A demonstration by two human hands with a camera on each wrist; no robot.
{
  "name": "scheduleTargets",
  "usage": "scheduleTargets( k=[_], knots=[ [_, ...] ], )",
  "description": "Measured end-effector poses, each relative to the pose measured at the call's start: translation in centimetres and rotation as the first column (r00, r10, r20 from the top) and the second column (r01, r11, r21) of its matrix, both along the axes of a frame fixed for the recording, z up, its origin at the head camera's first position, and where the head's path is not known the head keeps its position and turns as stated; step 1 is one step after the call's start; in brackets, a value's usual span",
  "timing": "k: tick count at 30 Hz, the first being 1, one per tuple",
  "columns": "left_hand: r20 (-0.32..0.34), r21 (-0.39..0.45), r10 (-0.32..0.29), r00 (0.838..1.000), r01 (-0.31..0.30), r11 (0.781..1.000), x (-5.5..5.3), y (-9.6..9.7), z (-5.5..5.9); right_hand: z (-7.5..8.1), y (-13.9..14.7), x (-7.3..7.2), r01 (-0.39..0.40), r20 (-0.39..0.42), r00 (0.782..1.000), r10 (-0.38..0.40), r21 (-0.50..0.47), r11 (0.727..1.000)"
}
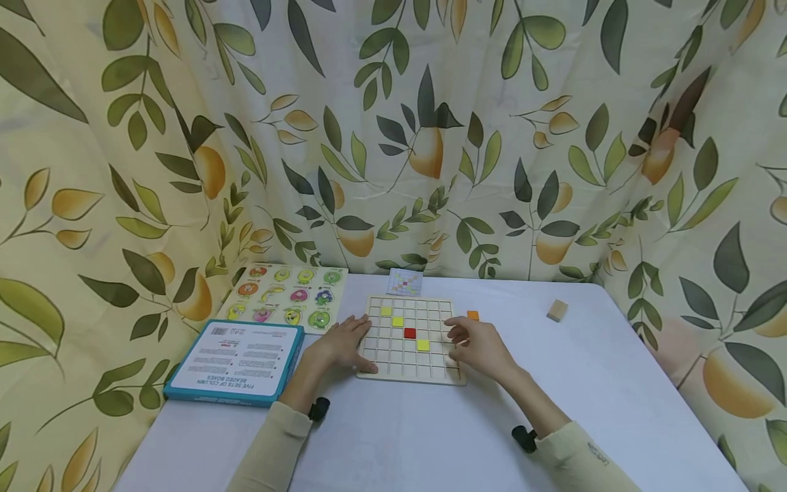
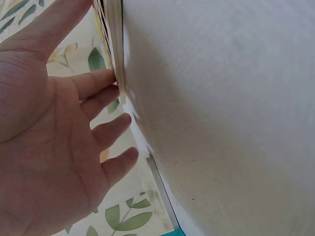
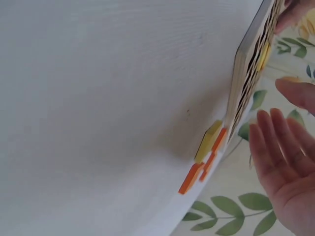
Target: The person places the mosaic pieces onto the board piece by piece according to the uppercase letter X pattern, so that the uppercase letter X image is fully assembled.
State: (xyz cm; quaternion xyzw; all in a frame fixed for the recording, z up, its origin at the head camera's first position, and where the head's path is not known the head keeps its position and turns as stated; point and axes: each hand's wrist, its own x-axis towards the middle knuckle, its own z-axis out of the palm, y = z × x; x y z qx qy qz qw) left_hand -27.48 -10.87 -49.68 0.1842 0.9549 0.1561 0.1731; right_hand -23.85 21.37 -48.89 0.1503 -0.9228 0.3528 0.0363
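Note:
A square wooden grid board (image 1: 381,362) lies on the table with yellow tiles (image 1: 397,321) and one red tile (image 1: 410,333) in a diagonal row of cells. My left hand (image 1: 338,345) steadies its left side, thumb at the near corner and fingertips at the edge. In the left wrist view those fingers (image 2: 101,88) are extended, some right at the board's edge. Over the right side of the board hovers my right hand (image 1: 482,348), fingers slightly bent; the right wrist view shows nothing between its thumb and fingers. Loose orange tiles (image 3: 191,178) and a yellow tile (image 3: 208,141) lie beside the board.
Behind the board is a small pattern card (image 1: 404,281). A blue-edged box (image 1: 233,362) and a fruit picture sheet (image 1: 279,280) lie at the left. A small wooden block (image 1: 557,310) sits at the far right. A leaf-patterned curtain (image 1: 393,137) hangs behind the table.

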Motion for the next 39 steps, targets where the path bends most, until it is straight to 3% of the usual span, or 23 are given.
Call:
scheduleTargets(
  k=[11, 24, 33, 39],
  knots=[
    [-0.001, -0.002, 0.002, 1.000, -0.002, 1.000, 0.1, 0.0, 0.0, 0.2, 2.5, 1.3, 0.031, 0.062, 0.997, -0.038, 0.107, 0.994],
    [-0.004, 0.007, 0.001, 1.000, -0.001, 1.000, 0.2, 0.0, 0.2, -1.0, 4.7, 1.4, 0.093, 0.094, 0.989, -0.111, 0.182, 0.979],
    [-0.003, 0.013, -0.004, 1.000, 0.004, 1.000, 0.2, 0.0, 0.3, -1.3, 5.1, 1.1, 0.095, 0.077, 0.991, -0.109, 0.174, 0.980],
    [-0.004, 0.013, -0.009, 1.000, 0.009, 1.000, 0.2, -0.1, 0.2, -1.3, 5.2, 0.9, 0.113, 0.115, 0.985, -0.131, 0.151, 0.982]
  ],
)
